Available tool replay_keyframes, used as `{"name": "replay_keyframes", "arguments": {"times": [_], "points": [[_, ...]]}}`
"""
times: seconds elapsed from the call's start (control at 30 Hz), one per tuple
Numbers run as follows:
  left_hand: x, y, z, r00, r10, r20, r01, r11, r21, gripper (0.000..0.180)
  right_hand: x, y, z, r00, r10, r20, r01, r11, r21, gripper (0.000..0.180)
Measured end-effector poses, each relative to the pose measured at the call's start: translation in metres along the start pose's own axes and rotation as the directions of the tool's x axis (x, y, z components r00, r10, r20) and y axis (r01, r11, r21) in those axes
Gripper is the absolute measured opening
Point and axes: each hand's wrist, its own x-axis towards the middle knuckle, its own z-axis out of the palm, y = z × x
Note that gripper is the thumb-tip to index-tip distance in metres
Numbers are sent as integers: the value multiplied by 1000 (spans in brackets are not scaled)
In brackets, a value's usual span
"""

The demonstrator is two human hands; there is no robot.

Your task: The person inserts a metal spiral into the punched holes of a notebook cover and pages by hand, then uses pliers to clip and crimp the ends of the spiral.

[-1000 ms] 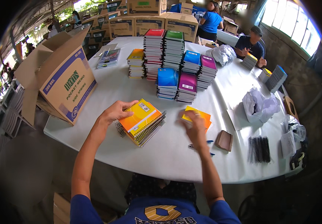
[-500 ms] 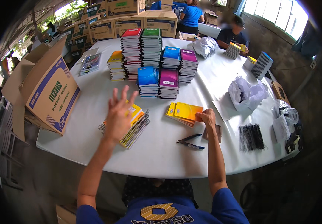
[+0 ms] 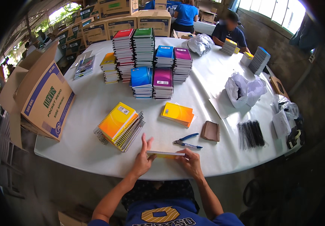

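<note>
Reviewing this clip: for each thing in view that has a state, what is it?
Thin yellow notebook: held edge-up between left hand and right hand.
Blue-handled pliers: lying on white table, untouched.
Large cardboard box: flaps open, on its side.
Yellow spiral notebook pile: fanned, covers shut.

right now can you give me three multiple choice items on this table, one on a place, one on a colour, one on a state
1. Where do the pliers lie?
A. on the cardboard box
B. on the table just beyond the right hand
C. on the purple stack

2. What colour are the plier handles?
A. blue
B. red
C. green

3. How is the thin notebook held?
A. left hand alone
B. lying untouched
C. between both hands

Answers: 1 B, they rest on the white table near that hand. 2 A, both handles show blue. 3 C, one hand at each end.
</note>
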Motion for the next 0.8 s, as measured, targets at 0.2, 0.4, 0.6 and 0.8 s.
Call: {"name": "replay_keyframes", "arguments": {"times": [0.2, 0.4, 0.6, 0.8], "points": [[18, 78, 24, 882, 470, 40, -296, 485, 823, 81, 9, -9, 7, 990, -136, 32, 139, 983, -123, 17], [41, 41, 29, 877, 420, 234, -397, 360, 844, 55, 55, 22, -139, 934, -350, -69, 345, 935, -83, 28], [47, 41, 28, 884, 342, 319, -439, 369, 819, 57, 82, 85, -265, 739, -468, -484, -528, 44, -848, 25], [47, 38, 19, 872, 316, 375, -475, 352, 807, 62, 95, 81, -281, 823, -298, -484, -482, 84, -872, 17]]}}
